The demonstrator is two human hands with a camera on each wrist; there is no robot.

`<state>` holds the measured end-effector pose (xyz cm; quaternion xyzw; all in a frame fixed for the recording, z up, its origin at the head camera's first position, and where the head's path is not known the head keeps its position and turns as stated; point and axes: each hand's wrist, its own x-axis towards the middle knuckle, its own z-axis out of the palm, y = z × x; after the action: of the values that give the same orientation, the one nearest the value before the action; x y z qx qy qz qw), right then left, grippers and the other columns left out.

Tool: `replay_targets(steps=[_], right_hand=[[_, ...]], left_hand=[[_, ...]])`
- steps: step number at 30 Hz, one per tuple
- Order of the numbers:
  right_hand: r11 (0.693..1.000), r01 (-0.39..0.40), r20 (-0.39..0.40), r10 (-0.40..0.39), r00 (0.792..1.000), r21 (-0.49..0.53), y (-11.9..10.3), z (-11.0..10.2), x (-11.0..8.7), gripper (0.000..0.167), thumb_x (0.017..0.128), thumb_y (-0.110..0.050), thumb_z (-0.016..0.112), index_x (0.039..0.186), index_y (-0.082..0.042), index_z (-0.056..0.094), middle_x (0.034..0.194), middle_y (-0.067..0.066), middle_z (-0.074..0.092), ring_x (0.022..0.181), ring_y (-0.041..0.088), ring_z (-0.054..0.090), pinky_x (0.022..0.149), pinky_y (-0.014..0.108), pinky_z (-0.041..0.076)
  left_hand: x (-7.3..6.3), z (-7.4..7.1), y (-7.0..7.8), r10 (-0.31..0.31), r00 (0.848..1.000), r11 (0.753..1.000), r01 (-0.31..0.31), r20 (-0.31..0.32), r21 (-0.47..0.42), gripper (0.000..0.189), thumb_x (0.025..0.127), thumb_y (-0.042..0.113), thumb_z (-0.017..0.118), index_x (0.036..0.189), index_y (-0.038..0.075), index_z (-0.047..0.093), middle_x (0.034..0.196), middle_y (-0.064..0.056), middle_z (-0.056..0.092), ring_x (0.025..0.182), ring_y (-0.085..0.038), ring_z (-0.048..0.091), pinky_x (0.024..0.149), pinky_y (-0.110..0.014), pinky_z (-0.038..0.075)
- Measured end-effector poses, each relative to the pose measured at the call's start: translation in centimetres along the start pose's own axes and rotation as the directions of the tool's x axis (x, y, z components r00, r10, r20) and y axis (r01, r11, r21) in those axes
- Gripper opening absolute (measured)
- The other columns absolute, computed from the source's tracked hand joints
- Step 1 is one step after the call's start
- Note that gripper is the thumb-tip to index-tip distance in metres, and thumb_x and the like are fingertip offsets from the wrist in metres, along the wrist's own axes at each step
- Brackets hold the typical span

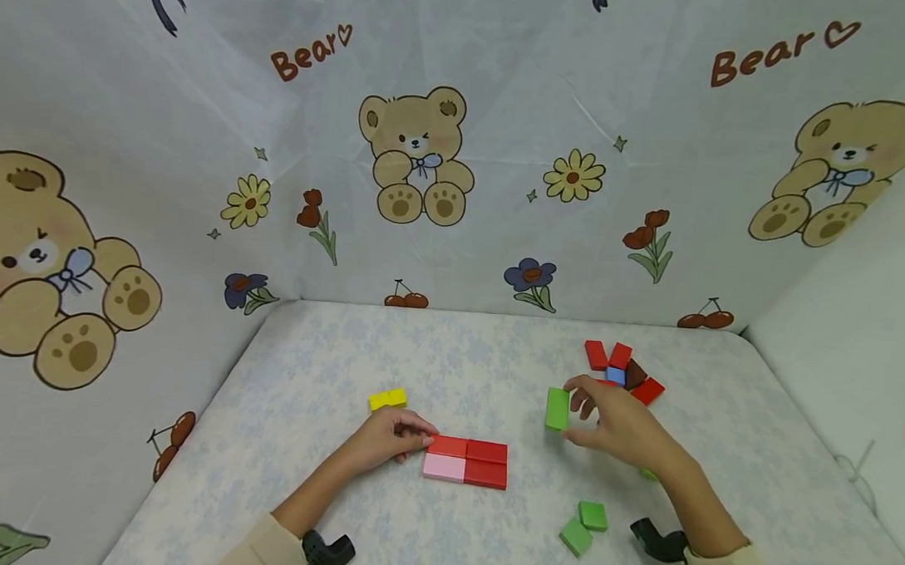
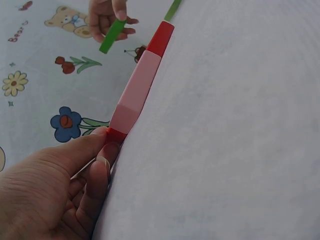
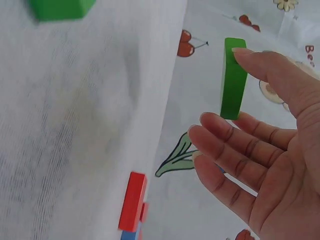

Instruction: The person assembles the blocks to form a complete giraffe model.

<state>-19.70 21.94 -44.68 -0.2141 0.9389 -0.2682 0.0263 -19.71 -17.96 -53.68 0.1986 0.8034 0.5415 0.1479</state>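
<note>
A rectangular green block is held by my right hand, right of centre above the table. In the right wrist view, the thumb is at one end of the green block and a fingertip at the other, with the remaining fingers spread. At the left end of a flat rectangle of blocks, my left hand pinches the corner of the upper-left red block between thumb and index finger. Below that block lies a pink block. Two more red blocks form the rectangle's right half.
Yellow blocks lie just behind the left hand. Beyond the right hand are several red blocks, a blue block and a brown triangular block. Two green blocks sit nearer the front. A bear-print curtain hangs behind the table.
</note>
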Motion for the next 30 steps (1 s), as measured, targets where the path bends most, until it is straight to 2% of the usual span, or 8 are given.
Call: replay_targets(steps=[7,11,15,20,25,30], right_hand=[[0.999,0.035,-0.014,-0.035,0.999,0.000,-2.1,0.5,-0.2,0.058,0.077,-0.034,0.090,0.123,-0.015,0.061,0.093,-0.006,0.064,0.081,0.011,0.061,0.062,0.023,0.052],[0.999,0.033,-0.010,-0.033,0.999,0.020,-2.9,1.2,-0.1,0.058,0.076,-0.031,0.091,0.123,-0.015,0.060,0.094,-0.005,0.065,0.081,0.012,0.061,0.061,0.022,0.052],[0.998,0.039,0.008,-0.040,0.999,0.047,-3.8,1.8,0.1,0.057,0.075,-0.028,0.092,0.122,-0.016,0.060,0.095,-0.004,0.065,0.082,0.014,0.062,0.061,0.022,0.053],[0.996,0.066,0.041,-0.068,0.997,0.054,-5.0,2.9,-0.3,0.058,0.076,-0.031,0.090,0.123,-0.016,0.060,0.095,-0.005,0.065,0.082,0.015,0.062,0.062,0.022,0.052],[0.994,0.094,0.103,-0.100,0.990,0.063,-6.5,3.8,-0.6,0.056,0.078,-0.033,0.089,0.123,-0.017,0.059,0.096,-0.007,0.065,0.082,0.014,0.061,0.063,0.022,0.051],[0.992,0.121,0.154,-0.126,0.980,0.040,-8.5,5.0,-1.4,0.057,0.077,-0.039,0.088,0.122,-0.018,0.061,0.095,-0.009,0.065,0.074,0.009,0.058,0.059,0.022,0.048]], left_hand=[[0.0,0.0,0.3,-0.011,1.000,1.000,0.011,-0.007,0.003,0.015,0.092,0.022,0.077,0.106,0.018,0.080,0.079,-0.005,0.067,0.055,-0.012,0.053,0.052,-0.025,0.052],[0.1,0.0,0.4,-0.017,1.000,1.000,0.017,-0.016,0.006,0.014,0.092,0.022,0.077,0.105,0.018,0.080,0.078,-0.005,0.067,0.055,-0.012,0.052,0.052,-0.024,0.051],[0.3,-0.3,0.2,-0.017,1.000,1.000,0.017,0.006,-0.007,0.016,0.093,0.023,0.077,0.107,0.017,0.080,0.081,-0.003,0.069,0.054,-0.010,0.053,0.052,-0.024,0.052],[0.1,0.1,-0.3,0.018,1.000,1.000,-0.018,-0.002,-0.019,0.016,0.093,0.023,0.077,0.107,0.016,0.080,0.082,-0.003,0.070,0.053,-0.010,0.053,0.051,-0.025,0.052],[0.1,0.1,-0.4,0.014,1.000,1.000,-0.014,0.008,-0.008,0.016,0.093,0.026,0.077,0.107,0.020,0.080,0.082,-0.002,0.069,0.055,-0.009,0.054,0.052,-0.025,0.053],[0.1,0.0,-0.4,0.023,1.000,1.000,-0.023,0.000,0.008,0.015,0.093,0.026,0.077,0.106,0.022,0.080,0.081,-0.002,0.069,0.055,-0.009,0.054,0.052,-0.025,0.052]])
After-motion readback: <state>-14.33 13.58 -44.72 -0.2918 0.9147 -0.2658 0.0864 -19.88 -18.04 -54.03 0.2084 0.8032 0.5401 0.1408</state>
